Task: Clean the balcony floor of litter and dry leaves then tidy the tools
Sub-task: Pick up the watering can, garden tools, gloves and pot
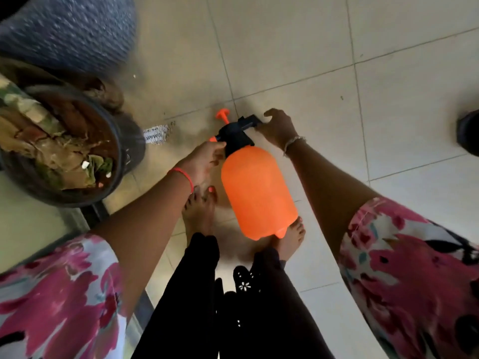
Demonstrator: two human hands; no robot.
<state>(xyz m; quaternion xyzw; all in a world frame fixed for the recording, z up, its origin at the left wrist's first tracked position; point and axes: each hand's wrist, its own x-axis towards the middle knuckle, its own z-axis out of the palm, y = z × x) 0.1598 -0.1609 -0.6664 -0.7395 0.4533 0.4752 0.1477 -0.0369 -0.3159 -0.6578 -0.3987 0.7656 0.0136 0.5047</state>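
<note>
Over the tiled floor (388, 86), above the person's bare feet, an orange sprayer (256, 187) hangs tilted between both hands. The left hand (204, 161) pinches its small nozzle. The right hand (278, 125) curls round the end of the black handle. Near the floor's left edge, a scrap of paper (156, 133) lies beside a leaf-filled bucket (118, 141).

This is looking like the tiled balcony of a home. Pale square floor tiles (311, 47) are spreading out to the right of a black bucket (132, 149), which is holding dry leaves (51, 141) and litter. A torn paper scrap (156, 133) is lying just right of the bucket, and a dark door track (96, 211) is running just below it. Farther right of the bucket, bare feet (199, 216) are standing beside an orange garden sprayer (256, 187).
</note>
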